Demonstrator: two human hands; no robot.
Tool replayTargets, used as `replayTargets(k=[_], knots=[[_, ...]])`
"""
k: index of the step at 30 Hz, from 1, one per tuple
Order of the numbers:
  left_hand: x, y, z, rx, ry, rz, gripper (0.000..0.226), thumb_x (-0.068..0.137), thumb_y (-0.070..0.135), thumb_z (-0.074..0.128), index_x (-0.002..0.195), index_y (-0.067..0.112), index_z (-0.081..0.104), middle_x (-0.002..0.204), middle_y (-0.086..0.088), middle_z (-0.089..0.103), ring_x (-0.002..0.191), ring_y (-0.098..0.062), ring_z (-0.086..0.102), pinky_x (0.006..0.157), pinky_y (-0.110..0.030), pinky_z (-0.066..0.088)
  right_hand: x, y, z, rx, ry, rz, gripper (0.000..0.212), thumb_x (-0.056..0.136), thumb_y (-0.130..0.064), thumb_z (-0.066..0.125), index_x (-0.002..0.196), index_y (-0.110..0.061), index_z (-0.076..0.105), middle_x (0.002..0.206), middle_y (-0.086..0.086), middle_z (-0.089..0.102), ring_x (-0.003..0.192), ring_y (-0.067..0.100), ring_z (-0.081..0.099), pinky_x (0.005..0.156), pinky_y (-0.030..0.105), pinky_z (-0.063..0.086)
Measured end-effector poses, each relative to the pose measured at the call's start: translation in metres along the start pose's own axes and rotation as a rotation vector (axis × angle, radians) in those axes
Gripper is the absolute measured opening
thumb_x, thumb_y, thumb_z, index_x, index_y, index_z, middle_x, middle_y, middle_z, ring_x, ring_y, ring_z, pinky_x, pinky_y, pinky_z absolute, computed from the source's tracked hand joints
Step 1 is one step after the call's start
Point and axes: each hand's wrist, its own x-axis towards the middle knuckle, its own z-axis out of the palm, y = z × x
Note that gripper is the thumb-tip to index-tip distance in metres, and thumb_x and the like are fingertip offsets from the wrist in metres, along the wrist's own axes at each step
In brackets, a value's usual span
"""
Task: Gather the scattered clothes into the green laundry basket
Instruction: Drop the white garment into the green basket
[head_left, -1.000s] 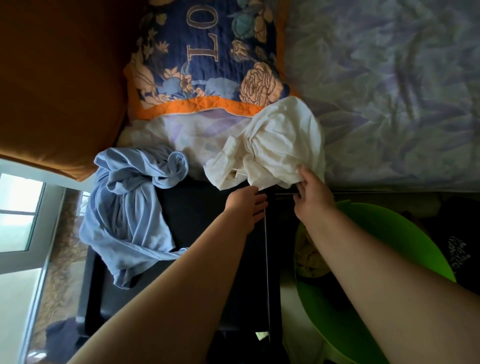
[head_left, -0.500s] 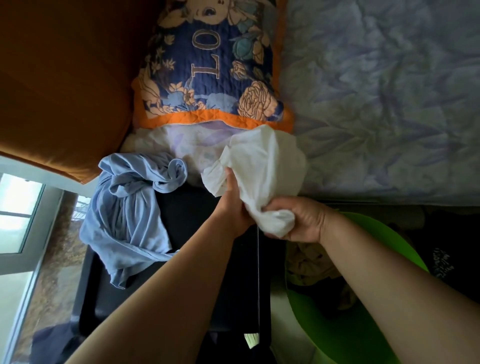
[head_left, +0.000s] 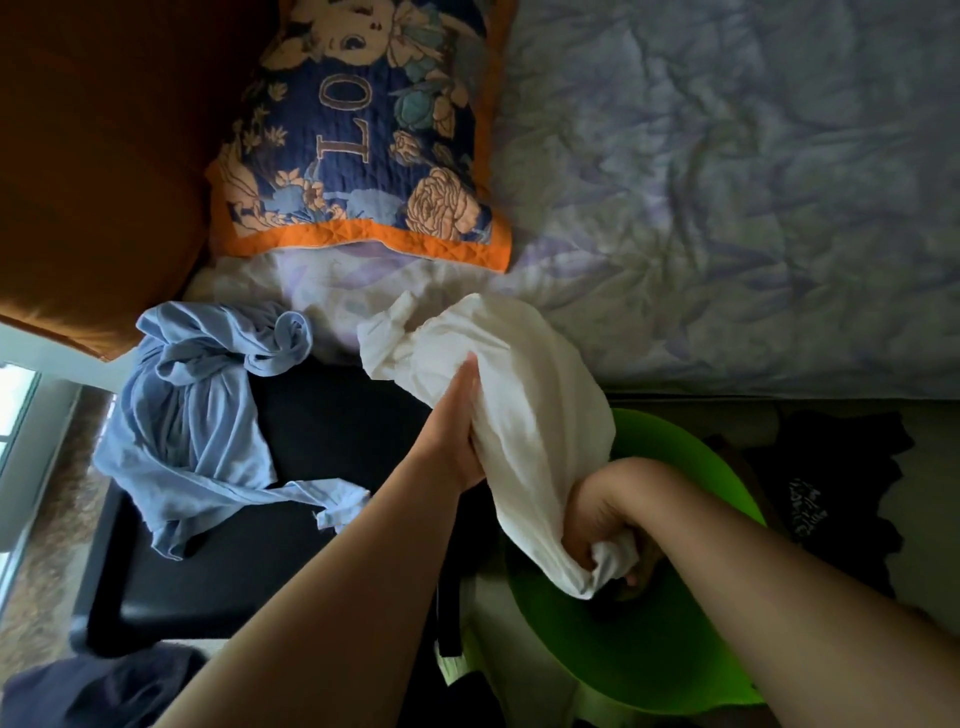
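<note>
Bunching crumpled white cloth (head_left: 524, 395) (soft, creased) over round green basket (head_left: 675, 670).

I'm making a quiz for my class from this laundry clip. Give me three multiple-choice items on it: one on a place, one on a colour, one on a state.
1. Where does the crumpled light-blue garment lie?
A. in the basket
B. on the dark surface left of the arms
C. on the pillow

2. What colour is the border of the floral quilted pillow?
A. orange
B. green
C. white

3. What is the right hand doing?
A. resting open
B. gripping the white cloth over the green laundry basket
C. touching the pillow

Answers: 1 B, it drapes over the black surface; 2 A, orange trim edges it; 3 B, its fingers are closed on the cloth's lower end.
</note>
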Motion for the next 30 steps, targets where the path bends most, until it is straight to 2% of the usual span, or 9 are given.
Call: replayTargets(k=[2, 6, 9, 12, 14, 19, 24, 27, 30], knots=[[0.004, -0.008, 0.005, -0.055, -0.02, 0.037, 0.076, 0.08, 0.078, 0.042, 0.131, 0.024, 0.057, 0.125, -0.008, 0.066, 0.118, -0.029, 0.061, 0.104, -0.049, 0.043, 0.002, 0.022, 0.004, -0.029, -0.064, 0.099, 0.018, 0.092, -0.023, 0.053, 0.085, -0.007, 0.059, 0.072, 0.012, 0.068, 0.081, 0.027, 0.056, 0.084, 0.034, 0.047], [0.002, -0.024, 0.02, -0.145, -0.093, 0.067, 0.091, 0.072, 0.086, 0.035, 0.137, 0.024, 0.051, 0.134, -0.011, 0.06, 0.126, -0.032, 0.054, 0.109, -0.053, 0.037, 0.014, 0.068, 0.008, -0.293, 0.035, 0.209, 0.027, 0.089, -0.024, 0.052, 0.11, -0.012, 0.062, 0.13, 0.009, 0.054, 0.112, 0.026, 0.054, 0.101, 0.034, 0.041], [0.001, -0.031, 0.037, -0.192, -0.141, 0.107, 0.079, 0.083, 0.076, 0.036, 0.137, 0.02, 0.051, 0.134, -0.012, 0.059, 0.127, -0.031, 0.054, 0.108, -0.051, 0.038, 0.016, 0.098, 0.011, -0.326, 0.083, 0.271, 0.014, 0.092, -0.019, 0.049, 0.093, -0.01, 0.06, 0.105, 0.012, 0.052, 0.093, 0.024, 0.053, 0.09, 0.031, 0.04], [0.001, -0.042, 0.059, -0.248, -0.068, 0.128, 0.056, 0.089, 0.06, 0.044, 0.124, 0.018, 0.06, 0.122, -0.013, 0.067, 0.116, -0.032, 0.061, 0.097, -0.05, 0.047, 0.027, 0.127, 0.02, -0.332, 0.157, 0.296, 0.038, 0.094, -0.021, 0.05, 0.13, -0.009, 0.054, 0.133, 0.009, 0.053, 0.122, 0.025, 0.052, 0.103, 0.032, 0.04], [0.002, -0.048, 0.073, -0.254, -0.033, 0.092, 0.043, 0.091, 0.049, 0.048, 0.114, 0.016, 0.063, 0.11, -0.013, 0.072, 0.107, -0.033, 0.064, 0.09, -0.049, 0.05, 0.029, 0.141, 0.026, -0.257, 0.258, 0.277, 0.039, 0.095, -0.023, 0.05, 0.132, -0.01, 0.052, 0.139, 0.005, 0.052, 0.128, 0.023, 0.049, 0.106, 0.031, 0.039], [0.018, -0.068, 0.109, -0.08, 0.047, 0.092, 0.027, 0.091, 0.022, 0.056, 0.113, 0.01, 0.065, 0.109, -0.013, 0.07, 0.104, -0.03, 0.064, 0.097, -0.046, 0.049, 0.02, 0.16, 0.021, 0.473, 0.435, -0.114, 0.046, 0.099, -0.03, 0.047, 0.14, -0.009, 0.042, 0.136, 0.012, 0.05, 0.13, 0.027, 0.046, 0.095, 0.029, 0.039], [0.027, -0.088, 0.124, 0.04, 0.031, -0.045, 0.051, 0.083, 0.014, 0.065, 0.132, 0.008, 0.054, 0.125, -0.016, 0.064, 0.115, -0.035, 0.061, 0.098, -0.05, 0.047, 0.02, 0.18, 0.006, 1.741, -0.033, -0.51, 0.097, 0.076, -0.084, 0.027, 0.148, -0.019, 0.028, 0.149, 0.02, 0.037, 0.136, 0.042, 0.036, 0.102, 0.067, 0.028], [0.022, -0.102, 0.13, 0.16, -0.027, -0.116, 0.053, 0.082, 0.016, 0.067, 0.132, 0.008, 0.053, 0.123, -0.016, 0.064, 0.114, -0.035, 0.061, 0.095, -0.05, 0.05, 0.012, 0.185, 0.0, 1.86, -0.223, -0.69, 0.1, 0.07, -0.091, 0.025, 0.135, -0.018, 0.048, 0.137, 0.021, 0.052, 0.131, 0.046, 0.041, 0.099, 0.073, 0.026], [0.015, -0.112, 0.137, 0.168, -0.079, -0.264, 0.059, 0.082, 0.049, 0.066, 0.131, 0.016, 0.055, 0.122, -0.013, 0.066, 0.108, -0.033, 0.064, 0.087, -0.05, 0.055, 0.011, 0.191, 0.007, 1.859, -0.218, -0.85, 0.062, 0.089, -0.067, 0.031, 0.122, -0.021, 0.059, 0.118, 0.019, 0.067, 0.118, 0.046, 0.052, 0.091, 0.071, 0.038]])
